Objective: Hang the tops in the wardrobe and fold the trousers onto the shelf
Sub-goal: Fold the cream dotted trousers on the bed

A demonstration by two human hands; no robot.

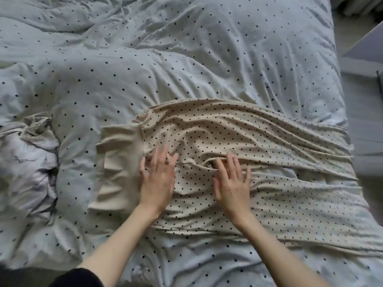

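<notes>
No words, labels, brand marks or numbers could be read anywhere. The pale garment [31,162] at the left edge of the bed carried faint dark printed marks, too blurred to tell whether they were lettering.

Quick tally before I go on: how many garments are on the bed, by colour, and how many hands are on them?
Beige dotted trousers: 1
Pale printed garment, bunched at the bed's left edge: 1
Hands flat on the trousers: 2, left hand and right hand
Total: 4
</notes>
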